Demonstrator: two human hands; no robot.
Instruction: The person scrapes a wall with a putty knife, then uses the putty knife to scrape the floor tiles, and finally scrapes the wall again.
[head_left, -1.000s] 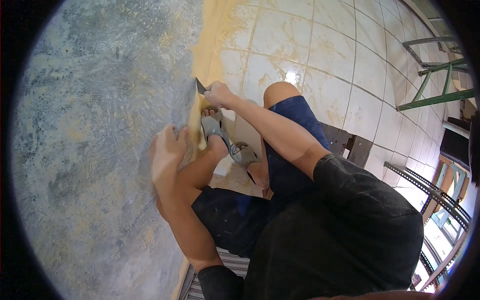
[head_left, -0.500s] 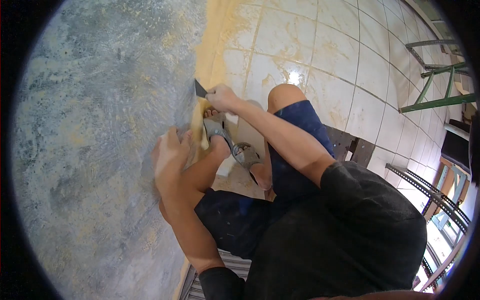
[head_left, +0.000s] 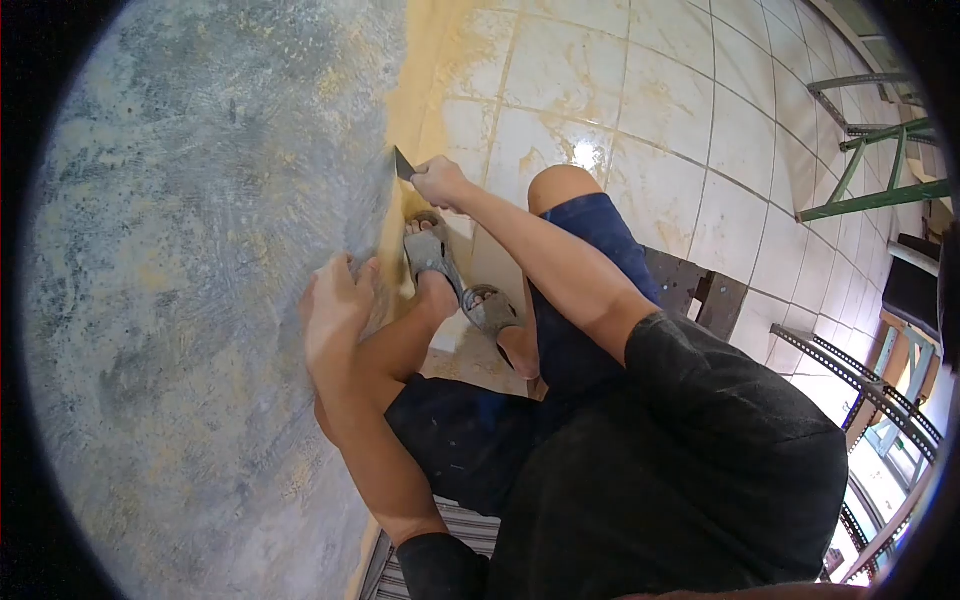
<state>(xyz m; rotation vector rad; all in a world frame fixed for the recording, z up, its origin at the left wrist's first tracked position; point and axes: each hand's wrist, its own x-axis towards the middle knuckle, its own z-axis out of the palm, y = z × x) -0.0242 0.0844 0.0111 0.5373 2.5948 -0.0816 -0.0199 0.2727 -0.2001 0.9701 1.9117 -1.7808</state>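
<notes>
A mottled grey-blue wall (head_left: 200,280) with yellowish patches fills the left side. My right hand (head_left: 440,184) is closed round a scraper with a dark, pointed blade (head_left: 403,165), whose tip meets the wall's edge. A strip of tan powder (head_left: 415,110) runs along that edge, beside the tiled floor. Lower down, my left hand (head_left: 340,300) is against the wall surface with its fingers partly spread and nothing visible in it. Its fingertips are near the tan strip.
White floor tiles (head_left: 660,90) carry tan smears. My sandalled feet (head_left: 432,250) are between the hands and my knees. A green metal frame (head_left: 870,203) and perforated metal angle bars (head_left: 860,385) stand at the right. A slatted metal piece (head_left: 465,530) lies below my left thigh.
The scraper in my right hand has moved slightly up along the wall's edge. My left hand stays in nearly the same place. The view has shifted a little.
</notes>
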